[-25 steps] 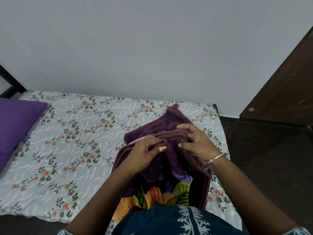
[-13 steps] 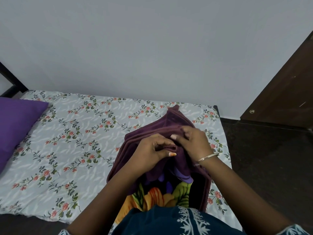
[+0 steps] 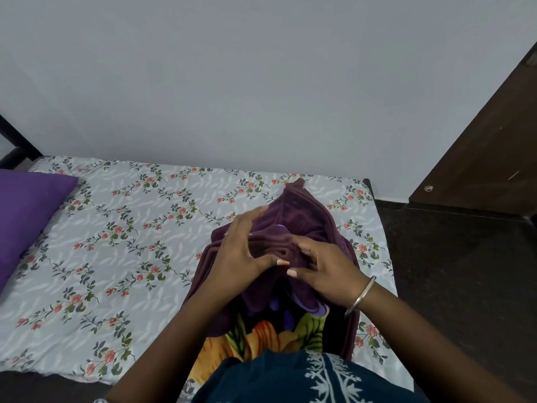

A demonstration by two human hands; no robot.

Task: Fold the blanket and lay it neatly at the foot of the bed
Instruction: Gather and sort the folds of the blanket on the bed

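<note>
A maroon blanket (image 3: 305,212) with a bright flower print on its inner side lies bunched in stacked layers near the right end of the bed (image 3: 130,257), its lower part hanging towards me. My left hand (image 3: 242,253) spans the layered edges, fingers reaching over the top and thumb underneath. Just to its right, my right hand (image 3: 327,267), a metal bangle on its wrist, has its fingers tucked into the folds and pinches them with the thumb. The two thumbs almost touch.
The bed has a white floral sheet and a purple pillow (image 3: 26,216) at its left end. A plain wall runs behind it. Dark floor (image 3: 465,271) and a brown door (image 3: 494,141) lie to the right.
My left hand has spread its fingers and reached higher over the blanket's layers. My right hand has slid lower and closer to me. The blanket's stacked edges sit more gathered.
</note>
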